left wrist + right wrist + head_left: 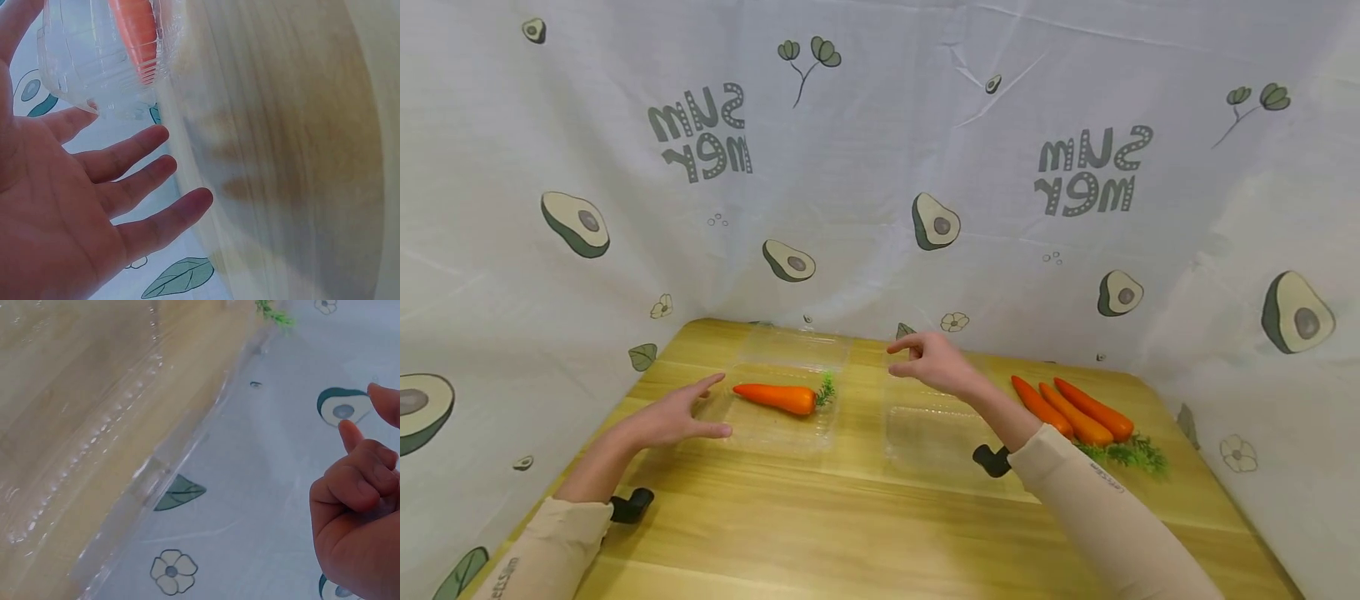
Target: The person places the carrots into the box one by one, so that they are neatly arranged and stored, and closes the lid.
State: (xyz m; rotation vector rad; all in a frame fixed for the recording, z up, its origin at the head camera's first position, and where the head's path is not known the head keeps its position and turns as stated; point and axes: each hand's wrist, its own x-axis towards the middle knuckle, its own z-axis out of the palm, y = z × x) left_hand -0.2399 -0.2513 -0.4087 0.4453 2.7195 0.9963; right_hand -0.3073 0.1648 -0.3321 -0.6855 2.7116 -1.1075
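Observation:
A toy-like orange carrot (778, 398) with a green leafy top lies in a clear plastic clamshell box (782, 440) with its lid folded back. Left of that box is my left hand (670, 418), thumb and fingers spread, palm toward the carrot. The left wrist view shows this hand (87, 194) holding nothing, a fingertip near the box's edge (69, 94). My right hand (934, 364) hovers over a second open clear box (925, 446) that has no carrot visible in it. Its index finger and thumb extend while the other fingers curl loosely, gripping nothing (353, 494).
Three more carrots (1075, 412) with green tops lie side by side at the right of the wooden table (820, 533), partly behind my right forearm. A white curtain (865, 150) printed with avocados closes off the table's back and sides.

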